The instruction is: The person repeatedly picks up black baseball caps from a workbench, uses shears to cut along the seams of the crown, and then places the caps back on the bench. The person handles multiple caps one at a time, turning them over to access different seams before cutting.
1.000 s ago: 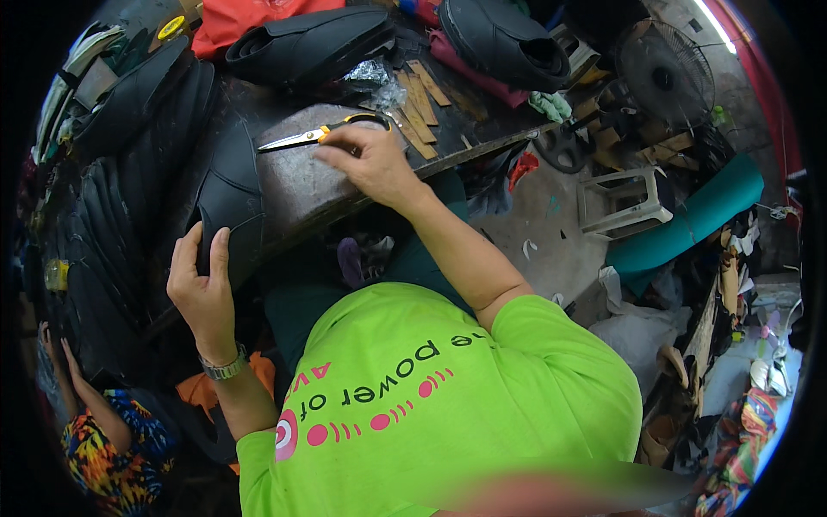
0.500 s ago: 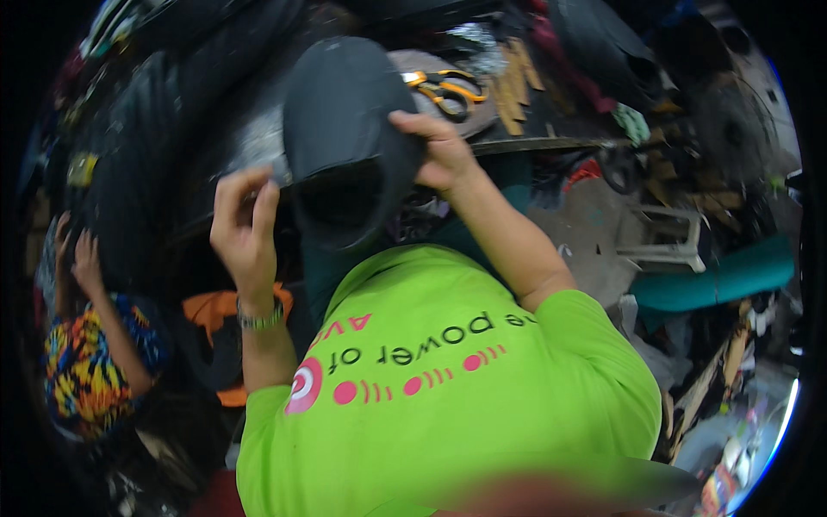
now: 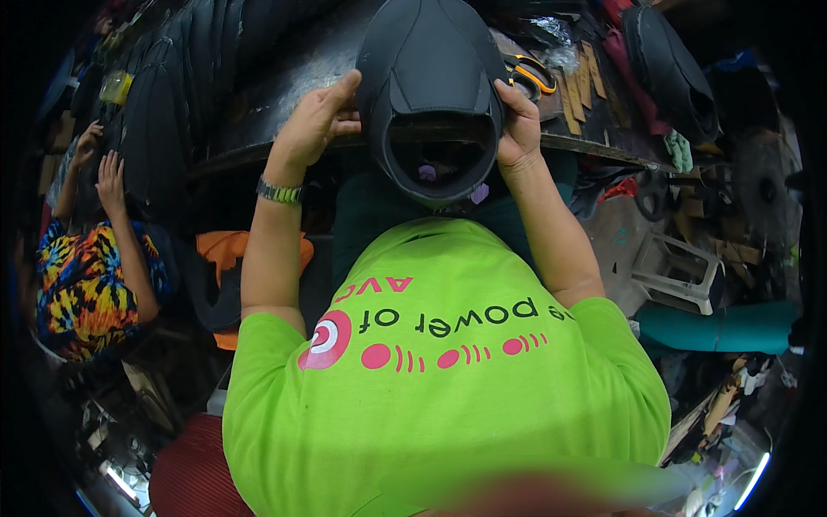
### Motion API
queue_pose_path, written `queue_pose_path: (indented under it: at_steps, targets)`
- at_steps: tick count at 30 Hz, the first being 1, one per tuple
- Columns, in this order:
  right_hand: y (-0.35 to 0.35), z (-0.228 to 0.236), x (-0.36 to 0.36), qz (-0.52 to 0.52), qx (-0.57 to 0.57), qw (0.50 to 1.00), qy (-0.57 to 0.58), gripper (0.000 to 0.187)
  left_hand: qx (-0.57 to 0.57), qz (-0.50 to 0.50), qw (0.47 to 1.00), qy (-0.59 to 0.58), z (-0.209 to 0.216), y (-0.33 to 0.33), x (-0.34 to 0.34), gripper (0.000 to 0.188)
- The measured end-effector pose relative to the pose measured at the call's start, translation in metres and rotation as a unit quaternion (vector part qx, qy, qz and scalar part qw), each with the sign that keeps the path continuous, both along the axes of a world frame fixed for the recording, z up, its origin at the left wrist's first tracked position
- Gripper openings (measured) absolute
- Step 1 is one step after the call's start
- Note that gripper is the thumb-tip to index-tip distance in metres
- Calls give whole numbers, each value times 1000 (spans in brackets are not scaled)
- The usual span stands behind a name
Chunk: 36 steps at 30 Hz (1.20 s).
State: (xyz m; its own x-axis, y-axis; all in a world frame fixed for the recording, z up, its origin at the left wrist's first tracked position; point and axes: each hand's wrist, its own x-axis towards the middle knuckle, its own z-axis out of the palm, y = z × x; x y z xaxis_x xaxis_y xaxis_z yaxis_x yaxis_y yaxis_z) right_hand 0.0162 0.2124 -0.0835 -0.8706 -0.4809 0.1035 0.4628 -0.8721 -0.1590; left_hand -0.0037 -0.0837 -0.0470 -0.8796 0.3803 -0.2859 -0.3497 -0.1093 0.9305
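Dark worktable [image 3: 284, 95], white plastic stool [image 3: 680, 271], cluttered floor [image 3: 620, 233]

Cover [image 3: 431, 77] at centre, 12 o'clock of the torso, held over the near edge of the desk [image 3: 284, 95]. Left hand [image 3: 314, 125] at its 9 o'clock side, right hand [image 3: 519, 129] at its 3 o'clock side, both touching it. Scissors [image 3: 527, 76] on the desk at 2 o'clock of the cover, just beside it; strips [image 3: 579, 86] farther out at 3 o'clock. Stool [image 3: 680, 271] on the floor at 4 o'clock. Second person [image 3: 86, 258] at 8 o'clock, well apart.
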Motion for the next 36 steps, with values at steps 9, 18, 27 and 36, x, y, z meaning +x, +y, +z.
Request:
queue_pose_path:
  at_steps: [9, 18, 27, 36]
  targets:
    - [13, 20, -5, 7, 151, 983, 101, 45, 147, -56, 984, -86, -9, 4, 1, 35]
    - [14, 43, -21, -10, 370, 917, 147, 53, 86, -34, 994, 49, 19, 6, -31, 25]
    - [12, 69, -47, -71, 389, 904, 161, 55, 24, -114, 981, 156, 34, 24, -49, 21]
    - [4, 66, -34, -208, 583, 750, 232, 43, -12, -105, 974, 201, 34, 29, -55, 40]
